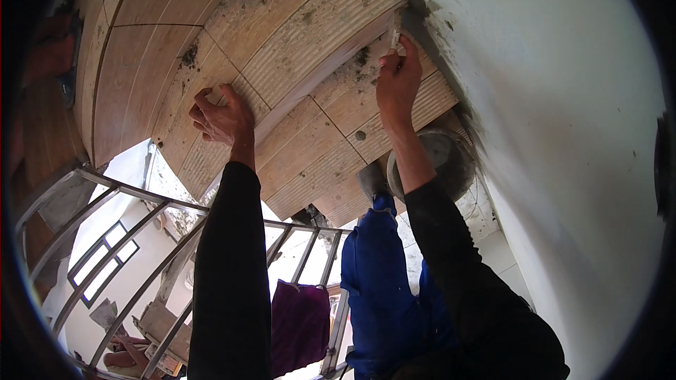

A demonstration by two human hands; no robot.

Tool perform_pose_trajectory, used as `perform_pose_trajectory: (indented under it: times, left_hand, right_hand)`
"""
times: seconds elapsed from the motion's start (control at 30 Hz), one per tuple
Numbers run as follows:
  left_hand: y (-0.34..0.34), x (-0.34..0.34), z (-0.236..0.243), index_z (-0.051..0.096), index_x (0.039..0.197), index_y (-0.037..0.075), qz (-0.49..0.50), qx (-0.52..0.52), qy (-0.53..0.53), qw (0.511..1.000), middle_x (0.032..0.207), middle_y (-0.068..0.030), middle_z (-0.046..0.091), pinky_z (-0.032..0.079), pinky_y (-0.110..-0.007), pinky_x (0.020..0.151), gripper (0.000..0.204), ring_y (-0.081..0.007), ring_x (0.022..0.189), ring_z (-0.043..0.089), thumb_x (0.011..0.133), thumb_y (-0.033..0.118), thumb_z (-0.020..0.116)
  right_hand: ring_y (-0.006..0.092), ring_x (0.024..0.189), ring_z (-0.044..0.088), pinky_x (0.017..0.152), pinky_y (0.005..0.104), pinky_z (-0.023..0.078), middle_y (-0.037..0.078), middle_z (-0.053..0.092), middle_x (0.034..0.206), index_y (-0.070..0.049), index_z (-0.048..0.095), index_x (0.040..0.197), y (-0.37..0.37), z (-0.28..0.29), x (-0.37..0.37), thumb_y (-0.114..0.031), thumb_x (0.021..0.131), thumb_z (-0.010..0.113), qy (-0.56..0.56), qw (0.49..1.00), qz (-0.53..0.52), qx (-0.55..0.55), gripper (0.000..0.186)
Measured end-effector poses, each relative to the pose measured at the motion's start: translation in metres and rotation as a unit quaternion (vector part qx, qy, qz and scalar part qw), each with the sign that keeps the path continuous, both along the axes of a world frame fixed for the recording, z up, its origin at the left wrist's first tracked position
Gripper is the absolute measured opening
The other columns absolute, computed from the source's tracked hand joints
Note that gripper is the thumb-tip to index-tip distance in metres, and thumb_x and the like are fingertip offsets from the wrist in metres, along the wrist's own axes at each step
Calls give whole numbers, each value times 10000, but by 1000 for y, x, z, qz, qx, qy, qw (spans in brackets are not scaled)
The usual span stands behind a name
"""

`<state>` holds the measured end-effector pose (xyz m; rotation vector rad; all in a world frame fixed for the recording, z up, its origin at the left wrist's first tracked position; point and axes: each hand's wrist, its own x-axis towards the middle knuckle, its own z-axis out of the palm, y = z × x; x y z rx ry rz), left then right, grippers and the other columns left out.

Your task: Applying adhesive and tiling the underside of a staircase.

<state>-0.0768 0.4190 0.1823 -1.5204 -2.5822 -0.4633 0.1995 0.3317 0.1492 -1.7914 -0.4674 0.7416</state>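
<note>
My right hand is up near the wall end of a stair step, its thumb and fingers pinched on a small pale strip, whose exact kind I cannot make out. The strip stands at the end of the step's pale riser. Farther left, my left hand is over the same step, with bent fingers and the thumb apart. Nothing clearly shows in it. Around both hands lie wood-look stair tiles with ribbed bands and dusty grey mortar smears.
A round dark bucket stands below my right forearm, close to the white wall. A metal railing curves along the lower left, with a purple cloth hanging on it. Beyond the railing a person's bare limb shows.
</note>
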Motion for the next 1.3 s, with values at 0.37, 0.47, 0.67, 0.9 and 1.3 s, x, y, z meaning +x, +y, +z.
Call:
perform_pose_trajectory:
  times: [0.37, 0.47, 0.67, 0.9, 1.3]
  left_hand:
    - [-4, 6, 2, 581, 1237, 188, -8, 15, -18, 1000, 1290, -106, 500, 348, -561, 1005, 471, -340, 1251, 478, 909, 521, 639]
    - [-2, 8, -4, 582, 1237, 192, 2, 0, -12, 1000, 1289, -106, 502, 352, -561, 999, 469, -340, 1250, 479, 908, 521, 638]
    - [-3, 6, -2, 593, 1257, 193, -5, 1, -8, 1000, 1333, -121, 508, 362, -587, 997, 501, -348, 1247, 502, 911, 553, 626]
    - [-4, 3, 1, 583, 1233, 191, -7, 10, -4, 1000, 1289, -107, 505, 369, -564, 972, 478, -338, 1221, 498, 900, 531, 632]
    - [-3, 6, -2, 579, 1227, 187, 0, -3, -11, 1000, 1271, -104, 493, 362, -558, 974, 481, -327, 1217, 485, 904, 540, 625]
  right_hand:
    - [243, 738, 678, 690, 433, 524, 134, 681, 804, -2, 596, 1352, -14, 2, 20, -53, 1033, 550, -93, 995, 36, 18, 327]
    - [125, 698, 613, 668, 302, 490, 64, 685, 815, -23, 629, 1331, -24, -22, 28, -170, 1076, 575, -20, 998, 67, 0, 299]
    - [53, 639, 559, 582, 240, 453, 12, 679, 876, -87, 630, 1253, -64, -39, 28, -263, 1077, 628, 337, 937, -22, 95, 249]
    - [68, 591, 543, 527, 256, 439, 36, 688, 900, -174, 459, 1514, -42, -20, 1, -264, 1080, 631, 325, 930, -11, 170, 476]
    - [51, 551, 479, 477, 233, 389, -14, 602, 793, -133, 541, 1498, 2, -6, 6, -282, 1089, 620, 320, 935, -72, 133, 442]
